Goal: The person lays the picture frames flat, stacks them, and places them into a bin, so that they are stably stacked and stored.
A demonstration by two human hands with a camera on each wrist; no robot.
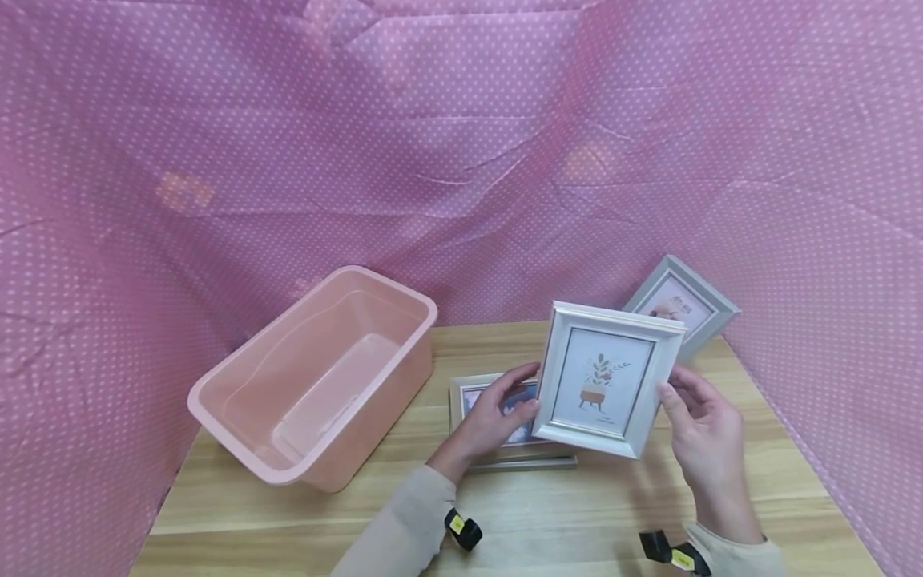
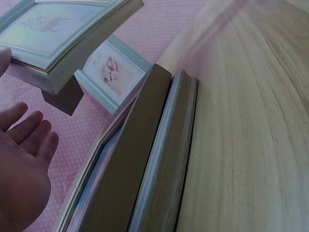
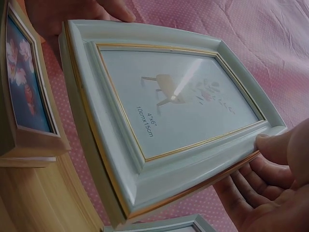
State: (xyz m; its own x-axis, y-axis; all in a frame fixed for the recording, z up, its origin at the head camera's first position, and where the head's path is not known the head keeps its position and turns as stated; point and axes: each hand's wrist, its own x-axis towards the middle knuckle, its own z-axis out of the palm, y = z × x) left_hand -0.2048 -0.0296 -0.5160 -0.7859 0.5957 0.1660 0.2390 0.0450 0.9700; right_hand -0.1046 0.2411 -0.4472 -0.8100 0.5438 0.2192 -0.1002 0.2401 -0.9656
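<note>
A white picture frame (image 1: pixel 609 381) with a thin gold inner line and a print of a potted plant is held up, tilted, between both hands. The right hand (image 1: pixel 710 433) grips its right edge, thumb (image 3: pixel 274 147) on the front and curled fingers behind. At the opposite edge is the left hand (image 1: pixel 493 417), its thumb against the border and its other fingers lower, partly behind. Beneath the left hand, a stack of picture frames (image 1: pixel 522 457) lies on the table; the top one has a blue print with pink flowers (image 3: pixel 21 72). A backing stand (image 2: pixel 65 96) juts from the held frame's rear.
A deep pink plastic bin (image 1: pixel 313 385), with nothing visible inside, stands on the left of the wooden table (image 1: pixel 505 521). Another grey-white picture frame (image 1: pixel 710 308) leans at the back right. Pink dotted cloth (image 1: pixel 461 160) walls the back and sides.
</note>
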